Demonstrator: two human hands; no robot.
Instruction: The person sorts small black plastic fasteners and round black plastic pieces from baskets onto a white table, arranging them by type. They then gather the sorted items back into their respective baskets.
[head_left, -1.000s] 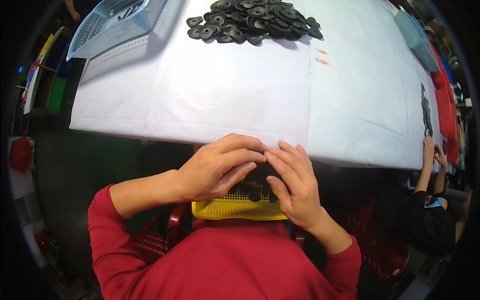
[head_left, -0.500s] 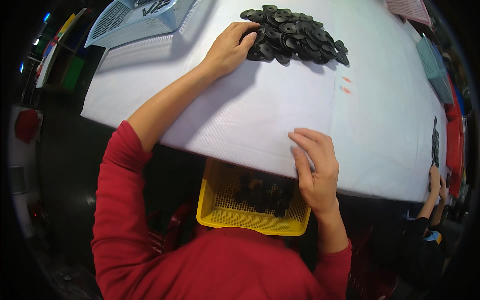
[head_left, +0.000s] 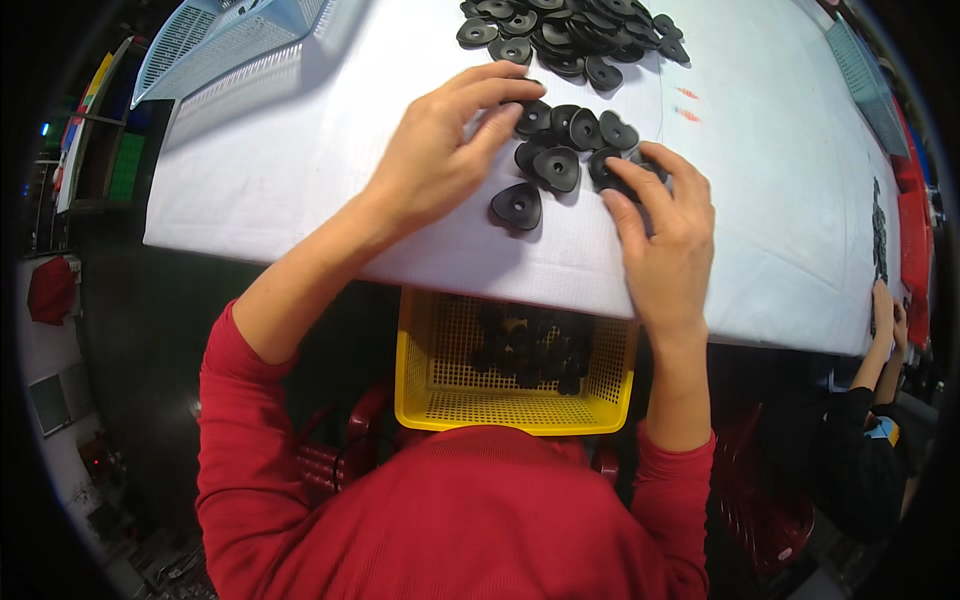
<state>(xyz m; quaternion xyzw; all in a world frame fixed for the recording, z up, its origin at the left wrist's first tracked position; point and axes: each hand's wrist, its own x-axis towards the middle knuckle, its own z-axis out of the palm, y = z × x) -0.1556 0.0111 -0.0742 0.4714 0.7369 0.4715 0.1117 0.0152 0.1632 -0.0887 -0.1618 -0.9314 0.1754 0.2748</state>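
On the white-covered table lies a small scatter of black rounded-triangular discs (head_left: pixel 557 170), each with a central hole. Above it my left hand (head_left: pixel 440 145) reaches in from the left, fingers stretched out and thumb apart, fingertips at a disc on the scatter's upper left edge. My right hand (head_left: pixel 672 225) is at the scatter's right side, fingers spread and bent over, touching a disc (head_left: pixel 603 168); another disc is partly hidden under its fingers. A single disc (head_left: pixel 517 206) lies nearer to me. Farther back is the larger heap of the same discs (head_left: pixel 575 35).
Below the table edge, a yellow perforated basket (head_left: pixel 515 424) holds several dark pieces. A light blue basket (head_left: pixel 225 55) stands at the far left, a teal one (head_left: pixel 868 85) at the right. Another person's hands (head_left: pixel 883 318) work at the right edge beside a red container (head_left: pixel 914 235).
A group of discs now lies apart from the heap, nearer to me. My left hand has left the heap's edge for this group; my right hand has moved forward from the table edge onto it.
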